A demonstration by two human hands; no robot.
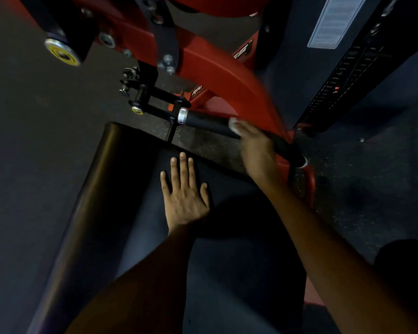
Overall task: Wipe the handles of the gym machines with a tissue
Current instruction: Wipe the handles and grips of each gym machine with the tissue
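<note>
A black handle (208,122) with a silver end collar juts from the red machine frame (222,75) in the middle of the view. My right hand (256,148) grips this handle near its middle, with a white tissue (233,124) pressed between the fingers and the grip; the hand is blurred. My left hand (185,189) lies flat with straight, spread fingers on the black padded seat (121,189), holding nothing. The handle's far end (299,160) meets the red frame to the right of my right hand.
A black adjustment bracket with a yellow-capped pin (137,109) sits left of the handle. A larger yellow-capped bar end (62,52) is at upper left. The black weight stack column (343,75) stands at right. Dark speckled rubber floor (34,116) surrounds the machine.
</note>
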